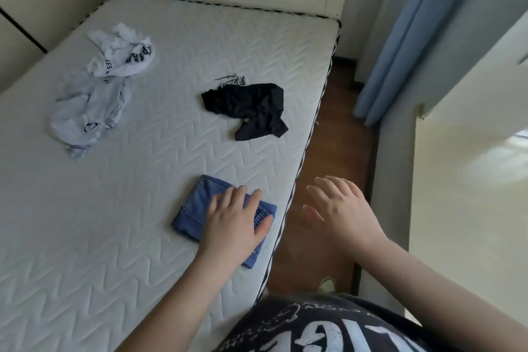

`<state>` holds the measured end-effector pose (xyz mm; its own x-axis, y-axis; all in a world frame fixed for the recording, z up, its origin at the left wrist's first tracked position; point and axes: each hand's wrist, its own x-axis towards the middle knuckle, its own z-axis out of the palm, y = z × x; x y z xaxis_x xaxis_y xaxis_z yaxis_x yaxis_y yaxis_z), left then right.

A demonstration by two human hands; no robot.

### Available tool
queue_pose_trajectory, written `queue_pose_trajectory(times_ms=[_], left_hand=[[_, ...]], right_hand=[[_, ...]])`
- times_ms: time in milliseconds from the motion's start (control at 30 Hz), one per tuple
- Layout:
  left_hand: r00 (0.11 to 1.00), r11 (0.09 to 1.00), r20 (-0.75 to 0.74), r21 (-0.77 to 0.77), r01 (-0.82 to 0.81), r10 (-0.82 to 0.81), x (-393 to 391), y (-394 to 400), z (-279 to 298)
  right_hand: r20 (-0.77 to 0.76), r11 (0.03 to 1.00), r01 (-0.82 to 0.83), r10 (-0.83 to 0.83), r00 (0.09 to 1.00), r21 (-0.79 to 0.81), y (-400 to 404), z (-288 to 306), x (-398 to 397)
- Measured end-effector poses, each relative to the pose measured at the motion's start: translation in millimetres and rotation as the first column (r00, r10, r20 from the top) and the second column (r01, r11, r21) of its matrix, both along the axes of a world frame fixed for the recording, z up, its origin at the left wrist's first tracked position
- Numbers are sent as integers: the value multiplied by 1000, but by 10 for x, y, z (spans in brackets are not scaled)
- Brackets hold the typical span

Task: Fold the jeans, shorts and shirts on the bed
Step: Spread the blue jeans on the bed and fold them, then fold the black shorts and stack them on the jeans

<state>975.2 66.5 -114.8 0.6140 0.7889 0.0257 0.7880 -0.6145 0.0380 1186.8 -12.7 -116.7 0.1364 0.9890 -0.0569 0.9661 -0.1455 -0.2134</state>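
Note:
Folded blue jeans (pixel 194 208) lie in a compact square near the right edge of the white quilted mattress (pixel 114 237). My left hand (pixel 235 217) presses flat on them with straight fingers. My right hand (pixel 337 206) hovers open over the wooden floor, off the bed's edge, holding nothing. A crumpled black garment (pixel 248 108) lies further back near the same edge. At the far left sits a crumpled white shirt with black lettering (pixel 123 54), and just in front of it a rumpled pale blue garment (pixel 88 111).
A strip of wooden floor (pixel 334 128) runs along the bed's right side, bounded by a cream wall and a blue curtain (pixel 405 37). Cream cupboard panels stand at the left and behind the mattress. Small dark wiry items (pixel 233 80) lie behind the black garment.

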Motion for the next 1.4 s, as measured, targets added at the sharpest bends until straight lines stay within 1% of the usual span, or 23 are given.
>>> queue_pose_trajectory(times_ms=[167,300,433,500,567,733,867,1000,1133,1267,1333,1400], left_hand=[[999,999,-42,-51,12,-14,665,-68,53],[999,998,23,-35,43,-42,1028,-115,89],[992,998,124,53,31,-38,1202,-88,90],[989,997,142,71,40,-50,1218,-2,56],[990,996,129,75,42,-52,1222,135,10],[992,997,112,49,53,-58,1232,575,-122],[994,997,82,9,72,-73,1325,1011,-185],[995,994,41,-47,94,-92,1447,1335,-209],[994,993,30,-43,109,-108,1576,1601,-188],[996,994,7,-76,84,-83,1737,1866,-183],[999,992,-2,-118,33,-33,1839,2027,-177],[1000,994,-8,-111,-8,7,1974,2188,-158]], right_hand=[[30,999,28,-29,999,21,-180,9,549],[40,998,52,-53,998,44,-226,-7,846],[34,995,51,-54,998,80,-127,-19,997],[30,993,46,-50,998,107,-21,-29,1026],[33,990,28,-33,999,135,110,-50,1046],[44,991,-4,-1,999,131,537,-39,1078],[106,993,-53,42,993,103,934,39,1217],[132,997,-24,13,991,80,1218,82,1303],[92,998,8,-14,996,68,1482,84,1363],[80,998,-20,16,997,53,1764,65,1524],[66,997,-32,28,997,70,1905,66,1656],[44,997,-39,35,998,74,2070,78,1826]])
